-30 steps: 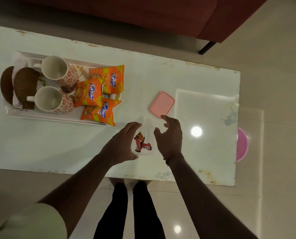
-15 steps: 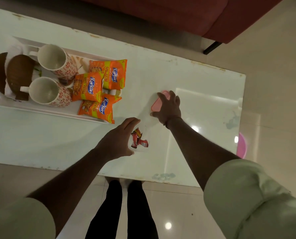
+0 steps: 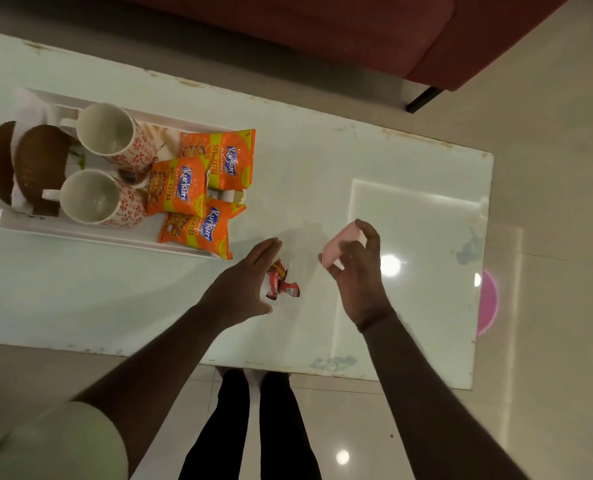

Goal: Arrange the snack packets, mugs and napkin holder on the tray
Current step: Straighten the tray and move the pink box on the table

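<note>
Head view, one moment. The tray [image 3: 80,233] sits toward the left end of the surface [image 3: 305,188], long axis along the surface's length. On it: two patterned mugs [image 3: 115,140] lying tipped with mouths up toward the camera, the brown napkin holder [image 3: 39,168] at the tray's left end, and three orange snack packets [image 3: 181,188] overlapping at its right end. The nearest packet overhangs the tray's near-right corner.

Off the tray, toward the near edge of the surface: a small cluster of red wrapped sweets [image 3: 281,280], apparently inside a clear container that is hard to make out.

Left hand [image 3: 243,282]: open, fingers together and curved, cupped just left of the sweets; whether it touches the container I cannot tell. It holds nothing I can see.

Right hand [image 3: 357,271]: closed in a fingertip pinch on the pink lid [image 3: 340,247], which is raised off the surface and tilted, just right of the sweets.

Key relation: the sweets lie between the two hands, lid on the right side. The tray lies away to the left, so the left hand is nearer it.

Judgement: lid probably goes onto the container first. The arranging looks nearly complete.
</note>
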`<state>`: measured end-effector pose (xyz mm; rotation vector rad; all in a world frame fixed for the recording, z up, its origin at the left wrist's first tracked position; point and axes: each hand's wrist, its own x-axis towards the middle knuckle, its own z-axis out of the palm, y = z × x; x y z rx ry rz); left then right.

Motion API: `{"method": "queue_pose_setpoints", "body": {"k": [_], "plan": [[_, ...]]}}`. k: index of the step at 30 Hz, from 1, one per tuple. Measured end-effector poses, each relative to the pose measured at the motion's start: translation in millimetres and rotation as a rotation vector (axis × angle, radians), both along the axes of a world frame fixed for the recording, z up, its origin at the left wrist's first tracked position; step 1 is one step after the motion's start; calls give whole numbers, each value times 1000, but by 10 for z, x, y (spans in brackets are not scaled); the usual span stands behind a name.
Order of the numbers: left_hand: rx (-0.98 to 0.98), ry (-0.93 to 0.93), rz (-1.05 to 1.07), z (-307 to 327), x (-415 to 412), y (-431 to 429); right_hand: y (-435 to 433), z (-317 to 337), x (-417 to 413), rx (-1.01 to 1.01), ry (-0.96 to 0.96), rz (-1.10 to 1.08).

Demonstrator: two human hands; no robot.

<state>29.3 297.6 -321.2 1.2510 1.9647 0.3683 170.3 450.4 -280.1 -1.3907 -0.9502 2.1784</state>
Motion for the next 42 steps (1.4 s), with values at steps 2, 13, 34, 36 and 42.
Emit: {"method": "queue_pose_setpoints", "body": {"k": [2,13,34,36,42], "plan": [[-23,-25,7,3,2,-7,-117,70,94,-187,187,-149],[30,-606,863,601,422,-130,-721,240,68,-281,195,-363],[12,-185,855,402,169,19,-818,-145,-88,237,-669,-24],[4,-147,833,371,179,26,-785,-184,-119,265,-699,6],[-8,-97,798,275,228,-7,-790,-254,-145,289,-747,52]]}}
